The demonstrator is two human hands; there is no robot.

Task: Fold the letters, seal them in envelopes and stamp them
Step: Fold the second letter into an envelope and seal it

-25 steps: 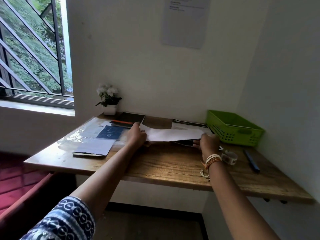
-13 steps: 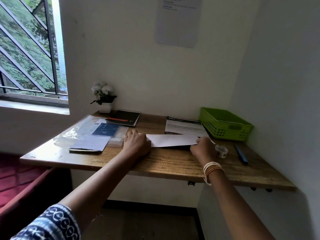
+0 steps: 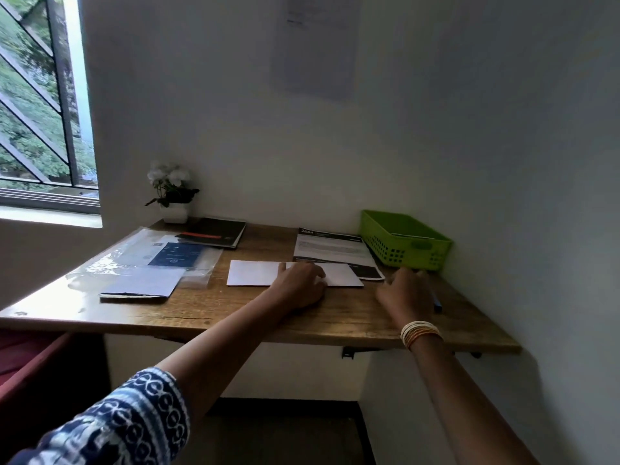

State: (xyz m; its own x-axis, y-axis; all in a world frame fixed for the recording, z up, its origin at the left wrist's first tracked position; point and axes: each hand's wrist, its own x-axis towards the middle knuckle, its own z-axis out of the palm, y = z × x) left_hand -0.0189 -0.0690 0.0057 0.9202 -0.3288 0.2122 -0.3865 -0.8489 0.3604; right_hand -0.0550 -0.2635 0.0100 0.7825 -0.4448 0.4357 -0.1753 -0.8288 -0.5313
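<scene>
Left hand (image 3: 303, 283) presses flat on the smooth white folded letter (image 3: 255, 272); right hand (image 3: 407, 292), loosely spread, holds nothing, beside it on the grainy wooden surface (image 3: 235, 310).

We cannot read the blurred print on the wall notice (image 3: 315, 45) or the printed sheet (image 3: 330, 246). Our right hand (image 3: 407, 292) covers most of the blue pen (image 3: 437, 305); its fingers are smeared. The left hand (image 3: 300, 285) hides the folded letter's (image 3: 255, 272) middle.
</scene>
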